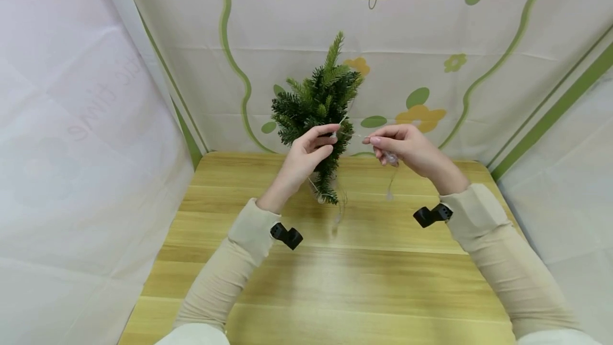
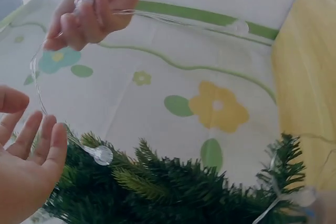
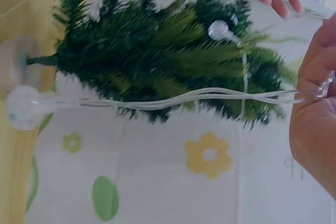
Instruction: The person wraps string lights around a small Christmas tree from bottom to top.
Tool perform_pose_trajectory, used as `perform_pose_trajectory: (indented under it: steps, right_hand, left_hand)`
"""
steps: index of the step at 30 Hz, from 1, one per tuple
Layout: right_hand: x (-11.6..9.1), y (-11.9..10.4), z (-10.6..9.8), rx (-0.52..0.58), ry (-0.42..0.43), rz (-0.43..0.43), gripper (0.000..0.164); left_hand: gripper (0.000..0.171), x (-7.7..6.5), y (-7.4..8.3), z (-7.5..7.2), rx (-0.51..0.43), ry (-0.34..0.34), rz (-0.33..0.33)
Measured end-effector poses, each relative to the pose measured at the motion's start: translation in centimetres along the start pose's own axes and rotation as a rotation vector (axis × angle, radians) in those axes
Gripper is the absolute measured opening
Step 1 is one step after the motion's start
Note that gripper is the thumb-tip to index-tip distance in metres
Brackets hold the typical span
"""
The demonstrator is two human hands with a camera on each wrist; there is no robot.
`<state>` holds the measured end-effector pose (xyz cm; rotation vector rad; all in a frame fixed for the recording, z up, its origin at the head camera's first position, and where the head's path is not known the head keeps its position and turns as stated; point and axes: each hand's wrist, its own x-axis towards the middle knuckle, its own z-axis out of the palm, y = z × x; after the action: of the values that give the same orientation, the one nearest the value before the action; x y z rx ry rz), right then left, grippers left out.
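Note:
A small artificial Christmas tree point(image 1: 318, 100) stands at the back of the table, partly behind my left hand point(image 1: 311, 148). A clear string of lights point(image 3: 184, 98) with round bulbs runs over its branches and across to my right hand point(image 1: 402, 148). The right hand pinches the wire between thumb and fingers, with one bulb point(image 2: 84, 1) against its curled fingers and another bulb point(image 2: 239, 27) dangling on a length of wire. My left hand is held by the branches with fingers extended and thumb apart, the wire passing at its fingertips. Below those fingertips a bulb point(image 2: 102, 155) lies against the greenery.
The wooden table point(image 1: 335, 281) reaches toward me. Flower-printed cloth point(image 1: 407, 31) rises behind the tree, with pale cloth walls point(image 1: 96, 148) on both sides. The tree's light round base point(image 3: 21, 64) shows in the right wrist view. Black wrist cameras point(image 1: 287, 236) sit on both sleeves.

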<state>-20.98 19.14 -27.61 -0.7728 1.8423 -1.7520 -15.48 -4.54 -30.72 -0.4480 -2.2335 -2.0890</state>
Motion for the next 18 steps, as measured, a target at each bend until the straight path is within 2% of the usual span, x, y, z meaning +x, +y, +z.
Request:
perform_pose_trajectory:
  steps: [4, 9, 13, 18]
  right_hand:
    - [0.7, -0.8, 0.9, -0.032, -0.044, 0.007, 0.017]
    - [1.2, -1.1, 1.4, -0.057, -0.081, 0.004, 0.017]
    - [1.4, -1.1, 1.5, -0.099, -0.105, 0.012, 0.018]
    - [1.5, -0.9, 1.2, -0.165, -0.123, 0.071, 0.019]
  left_hand:
    - [0.032, 0.0, 0.7, 0.2, 0.248, 0.044, 0.136]
    - [0.019, 0.1, 1.1, 0.1, 0.421, 0.071, 0.21]
    - [0.016, 0.1, 1.1, 0.0, 0.484, 0.102, 0.246]
    - [0.016, 0.2, 0.9, -0.5, 0.455, 0.175, 0.263]
